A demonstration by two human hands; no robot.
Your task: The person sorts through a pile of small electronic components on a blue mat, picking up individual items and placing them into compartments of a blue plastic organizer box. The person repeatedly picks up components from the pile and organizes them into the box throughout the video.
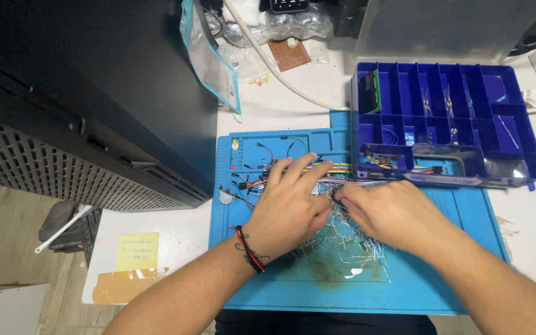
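Both my hands rest on a blue work mat (pixel 429 279). My left hand (pixel 290 201) lies flat with its fingers spread over a bundle of coloured jumper wires (pixel 336 167). My right hand (pixel 386 214) is curled, its fingertips pinching into a heap of small metal-legged parts (pixel 342 245) in the middle of the mat. What sits between those fingertips is hidden. A red and black cord bracelet (pixel 249 248) is on my left wrist.
A dark blue compartment box (pixel 448 124) with small parts stands at the mat's far right corner. A large black device (pixel 88 99) fills the left. A yellow note (pixel 138 251) is taped at the table's left edge. A white cable (pixel 274 62) and plastic bags lie behind.
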